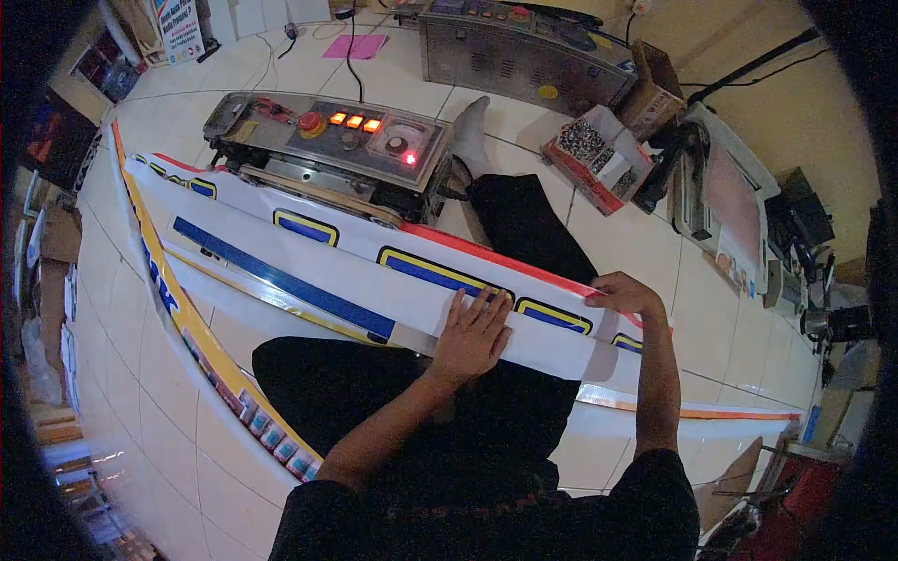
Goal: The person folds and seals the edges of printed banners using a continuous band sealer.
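Observation:
A long folded white banner with blue and yellow blocks and a red edge lies across my lap. My left hand rests flat on it near the middle, fingers spread. Toward the banner's right end, my right hand pinches the red edge between thumb and fingers. The banner's far edge runs along the front of a metal machine with lit orange buttons and a red knob. A yellow printed strip of sheet slants down on the left.
An open box of small metal pieces stands on the tiled floor at the upper right, near a cardboard box. Behind is a second metal machine. A pink sheet lies at the top, with a black cable beside it.

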Motion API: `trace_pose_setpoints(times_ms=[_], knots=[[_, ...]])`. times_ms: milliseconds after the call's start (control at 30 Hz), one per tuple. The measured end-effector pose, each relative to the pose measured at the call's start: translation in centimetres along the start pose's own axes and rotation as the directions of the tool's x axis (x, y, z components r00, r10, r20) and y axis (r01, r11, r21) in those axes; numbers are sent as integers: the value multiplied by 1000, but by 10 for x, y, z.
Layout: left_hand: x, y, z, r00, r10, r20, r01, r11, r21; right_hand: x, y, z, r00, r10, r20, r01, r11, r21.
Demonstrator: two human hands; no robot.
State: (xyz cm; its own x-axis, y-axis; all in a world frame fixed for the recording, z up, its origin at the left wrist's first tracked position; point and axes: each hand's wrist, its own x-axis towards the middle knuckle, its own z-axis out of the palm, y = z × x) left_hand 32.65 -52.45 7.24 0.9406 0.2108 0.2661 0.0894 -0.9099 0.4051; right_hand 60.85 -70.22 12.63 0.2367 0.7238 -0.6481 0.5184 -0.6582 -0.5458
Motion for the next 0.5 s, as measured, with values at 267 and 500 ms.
trace_pose_setpoints(times_ms=[267,500], knots=[[2,3,-5,999,3,37,-3,1000,10,-33,85,30,952,55,-300,98,875,474],[2,5,-2,999,14,42,-15,1000,25,-27,94,44,935,55,-350,140,850,509]])
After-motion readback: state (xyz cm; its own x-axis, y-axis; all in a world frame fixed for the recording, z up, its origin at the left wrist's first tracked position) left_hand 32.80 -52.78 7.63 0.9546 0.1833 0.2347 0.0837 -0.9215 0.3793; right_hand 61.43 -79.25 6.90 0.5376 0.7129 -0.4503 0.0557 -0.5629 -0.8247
